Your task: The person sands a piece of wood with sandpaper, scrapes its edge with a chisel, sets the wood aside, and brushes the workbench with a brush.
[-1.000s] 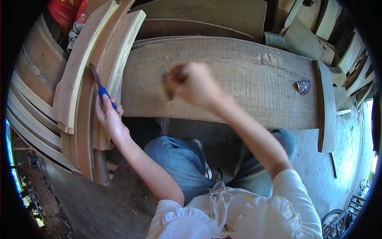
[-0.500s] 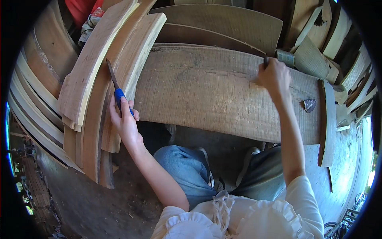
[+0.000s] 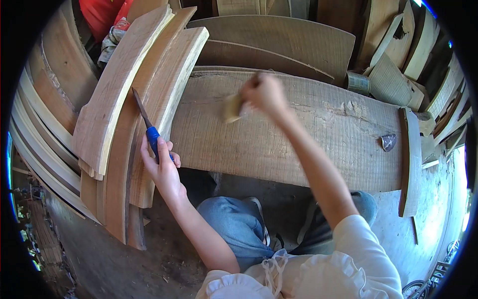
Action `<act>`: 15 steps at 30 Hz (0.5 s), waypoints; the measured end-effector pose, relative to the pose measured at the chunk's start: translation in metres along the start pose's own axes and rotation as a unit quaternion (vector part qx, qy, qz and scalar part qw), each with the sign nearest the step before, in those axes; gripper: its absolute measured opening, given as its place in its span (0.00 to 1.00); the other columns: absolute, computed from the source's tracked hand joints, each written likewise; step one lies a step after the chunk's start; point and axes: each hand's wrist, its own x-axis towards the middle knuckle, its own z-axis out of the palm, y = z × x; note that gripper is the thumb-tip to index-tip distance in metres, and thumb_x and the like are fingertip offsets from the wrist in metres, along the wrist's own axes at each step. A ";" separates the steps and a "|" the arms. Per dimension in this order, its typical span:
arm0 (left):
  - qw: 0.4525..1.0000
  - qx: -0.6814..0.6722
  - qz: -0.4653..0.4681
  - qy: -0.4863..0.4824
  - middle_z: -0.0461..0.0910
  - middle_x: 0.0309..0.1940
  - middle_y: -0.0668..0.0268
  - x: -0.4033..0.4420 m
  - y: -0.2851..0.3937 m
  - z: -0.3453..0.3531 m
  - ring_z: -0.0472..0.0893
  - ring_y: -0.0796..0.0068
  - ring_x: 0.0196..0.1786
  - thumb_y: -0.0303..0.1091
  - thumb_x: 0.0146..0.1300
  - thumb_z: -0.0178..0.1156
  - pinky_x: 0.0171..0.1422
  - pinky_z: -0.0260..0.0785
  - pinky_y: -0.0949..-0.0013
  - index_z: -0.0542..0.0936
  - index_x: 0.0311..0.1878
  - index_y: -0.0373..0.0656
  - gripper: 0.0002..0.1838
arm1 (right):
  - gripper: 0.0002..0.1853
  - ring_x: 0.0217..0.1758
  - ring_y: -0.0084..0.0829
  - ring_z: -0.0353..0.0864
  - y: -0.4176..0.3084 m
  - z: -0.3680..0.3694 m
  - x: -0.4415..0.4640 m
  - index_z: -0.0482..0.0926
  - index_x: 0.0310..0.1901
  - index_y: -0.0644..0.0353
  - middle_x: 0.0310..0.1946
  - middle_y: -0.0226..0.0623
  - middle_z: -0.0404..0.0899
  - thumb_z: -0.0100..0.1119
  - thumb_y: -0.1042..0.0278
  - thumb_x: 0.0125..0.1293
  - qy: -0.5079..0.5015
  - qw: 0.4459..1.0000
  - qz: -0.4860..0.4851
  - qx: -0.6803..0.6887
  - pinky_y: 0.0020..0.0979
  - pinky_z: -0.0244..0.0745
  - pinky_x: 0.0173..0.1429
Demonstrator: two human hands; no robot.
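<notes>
My left hand (image 3: 164,167) is wrapped round the blue handle of a tool with a long, narrow, dark blade (image 3: 142,109), which points up and away over the stacked boards (image 3: 169,82). Over the wide rough plank (image 3: 289,149), my right hand (image 3: 265,94) is closed on a brush-like tool (image 3: 233,108) with a pale, wide end. Motion blurs this tool, and its exact kind is hard to tell. Near the plank's right end lies a small dark patterned piece (image 3: 389,142).
A narrow board (image 3: 410,162) crosses the plank's right end. Behind the plank stand curved boards (image 3: 279,42) and a round tin (image 3: 358,83). More curved boards (image 3: 42,134) are stacked at the left. My knees are below the plank's near edge.
My right hand swept right along the plank, then came back left to above its left-middle part. My left hand keeps hold of the blue-handled tool. The view has shifted slightly.
</notes>
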 end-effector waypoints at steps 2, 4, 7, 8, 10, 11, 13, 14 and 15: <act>1.000 -0.001 0.005 -0.003 0.75 0.36 0.57 0.000 0.001 0.000 0.65 0.85 0.19 0.40 0.66 0.56 0.21 0.57 0.82 0.64 0.63 0.43 0.25 | 0.12 0.37 0.41 0.83 0.008 -0.057 0.011 0.81 0.34 0.61 0.32 0.46 0.82 0.57 0.61 0.57 0.118 0.967 0.021 -0.226 0.38 0.80 0.41; 1.000 -0.007 0.001 0.002 0.75 0.35 0.57 -0.001 0.002 0.002 0.65 0.85 0.19 0.40 0.66 0.56 0.20 0.56 0.82 0.63 0.63 0.43 0.25 | 0.11 0.37 0.43 0.83 0.006 -0.088 0.004 0.81 0.33 0.59 0.32 0.45 0.82 0.58 0.59 0.58 0.191 0.924 0.032 -0.330 0.39 0.79 0.41; 1.000 -0.015 0.001 0.002 0.74 0.35 0.58 0.000 0.000 0.004 0.65 0.84 0.19 0.40 0.66 0.56 0.21 0.56 0.82 0.63 0.63 0.44 0.25 | 0.11 0.35 0.42 0.83 -0.010 -0.076 -0.008 0.80 0.28 0.61 0.27 0.47 0.81 0.56 0.62 0.57 0.170 0.950 -0.051 -0.257 0.41 0.79 0.40; 1.000 -0.014 0.002 0.003 0.74 0.35 0.58 -0.001 0.000 0.005 0.65 0.84 0.19 0.40 0.66 0.56 0.21 0.56 0.82 0.63 0.63 0.44 0.25 | 0.12 0.31 0.41 0.83 -0.015 -0.053 -0.006 0.81 0.26 0.60 0.26 0.47 0.81 0.55 0.61 0.60 0.128 0.977 -0.059 -0.160 0.36 0.79 0.36; 1.000 -0.017 -0.003 0.006 0.74 0.35 0.58 -0.002 0.000 0.008 0.65 0.84 0.19 0.40 0.66 0.56 0.21 0.56 0.81 0.63 0.63 0.45 0.25 | 0.07 0.26 0.26 0.83 -0.033 -0.001 -0.017 0.83 0.32 0.62 0.27 0.40 0.83 0.59 0.68 0.59 -0.028 0.993 -0.113 0.030 0.30 0.78 0.35; 1.000 -0.016 0.000 0.007 0.74 0.35 0.58 -0.001 0.000 0.008 0.65 0.84 0.19 0.40 0.66 0.56 0.21 0.56 0.81 0.63 0.63 0.45 0.25 | 0.08 0.24 0.23 0.81 -0.038 0.029 -0.019 0.82 0.36 0.64 0.27 0.39 0.83 0.60 0.68 0.60 -0.081 0.982 -0.149 0.087 0.29 0.79 0.33; 0.999 -0.033 -0.009 0.007 0.74 0.36 0.58 0.000 -0.002 0.007 0.64 0.84 0.19 0.39 0.67 0.55 0.22 0.56 0.81 0.63 0.63 0.45 0.24 | 0.12 0.23 0.23 0.81 -0.053 0.076 -0.023 0.80 0.38 0.70 0.27 0.42 0.82 0.59 0.67 0.62 -0.201 0.948 -0.064 0.240 0.24 0.78 0.26; 0.999 -0.031 -0.007 0.007 0.74 0.36 0.58 0.000 -0.002 0.007 0.64 0.84 0.19 0.39 0.67 0.55 0.22 0.56 0.81 0.63 0.63 0.45 0.24 | 0.12 0.23 0.23 0.81 -0.044 0.087 -0.018 0.80 0.38 0.70 0.27 0.42 0.82 0.59 0.67 0.62 -0.201 0.947 -0.064 0.242 0.24 0.78 0.26; 0.999 -0.031 -0.009 0.005 0.74 0.36 0.57 0.000 -0.001 0.006 0.64 0.84 0.20 0.39 0.67 0.55 0.22 0.56 0.81 0.63 0.64 0.45 0.24 | 0.12 0.22 0.24 0.80 -0.036 0.098 -0.010 0.80 0.37 0.71 0.27 0.41 0.82 0.58 0.67 0.63 -0.174 0.955 -0.072 0.228 0.25 0.78 0.25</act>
